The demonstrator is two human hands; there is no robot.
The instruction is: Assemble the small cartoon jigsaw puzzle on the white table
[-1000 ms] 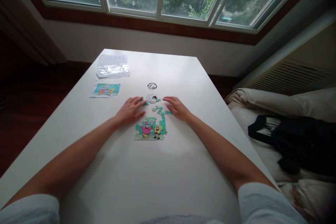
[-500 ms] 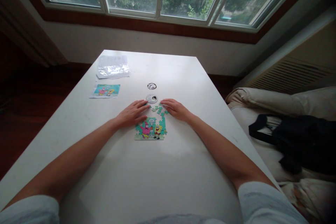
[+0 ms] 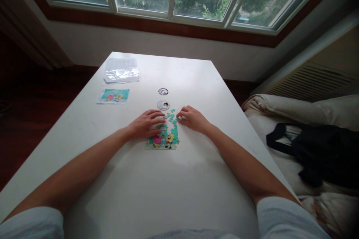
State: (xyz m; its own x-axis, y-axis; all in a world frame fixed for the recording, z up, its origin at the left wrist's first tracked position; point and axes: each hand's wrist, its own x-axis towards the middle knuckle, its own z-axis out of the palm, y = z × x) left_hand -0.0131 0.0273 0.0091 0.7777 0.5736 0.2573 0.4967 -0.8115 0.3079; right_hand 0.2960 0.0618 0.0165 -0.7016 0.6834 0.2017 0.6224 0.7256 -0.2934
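A partly assembled jigsaw puzzle [image 3: 169, 142] with a pink and a yellow cartoon figure lies flat on the white table. My left hand [image 3: 147, 124] rests over its upper left part, palm down with fingers stretched and apart, hiding that corner. Several loose teal puzzle pieces [image 3: 172, 115] are scattered just beyond the puzzle, between both hands. To their right, my right hand [image 3: 194, 119] has its fingers bent together at the puzzle's upper right, with a bit of teal puzzle piece showing between the fingertips.
A printed reference picture [image 3: 115, 96] lies at the left of the table [image 3: 157, 190], with a clear plastic bag and papers [image 3: 122, 70] behind it. Two round metal inserts [image 3: 163, 105] sit in the tabletop past the pieces. Dark clothing [image 3: 322, 153] lies on the sofa at right.
My left hand has shifted right, over more of the puzzle's top. The right hand has drawn slightly right and its fingers have bent, uncovering some loose pieces.
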